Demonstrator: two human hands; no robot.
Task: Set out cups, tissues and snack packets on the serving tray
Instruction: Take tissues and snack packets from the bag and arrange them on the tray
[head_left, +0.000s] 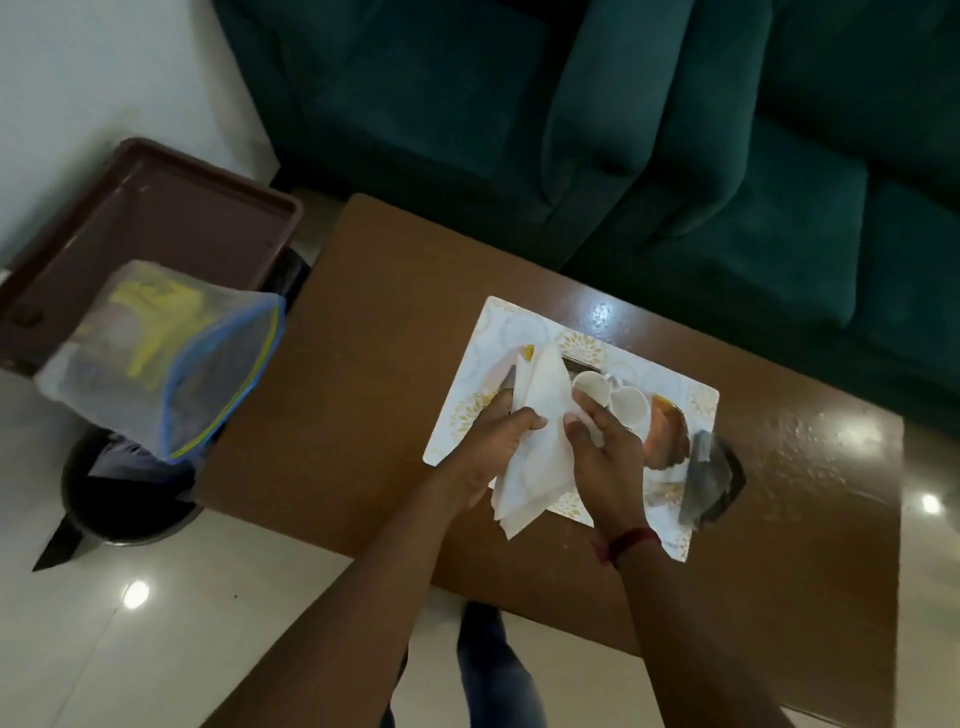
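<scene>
Cups and a snack packet are on the tray already; left hand and right hand both grip the tissues, so I'd guess that's what's left.

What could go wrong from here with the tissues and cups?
1. Both hands, left and right, hold the tissues right beside the two white cups on the serving tray; the right hand could knock them over.
2. The tissues look like a loose stack, so sheets may slip out.
3. The dark packet overhangs the tray's right edge and might slide onto the table.
</scene>
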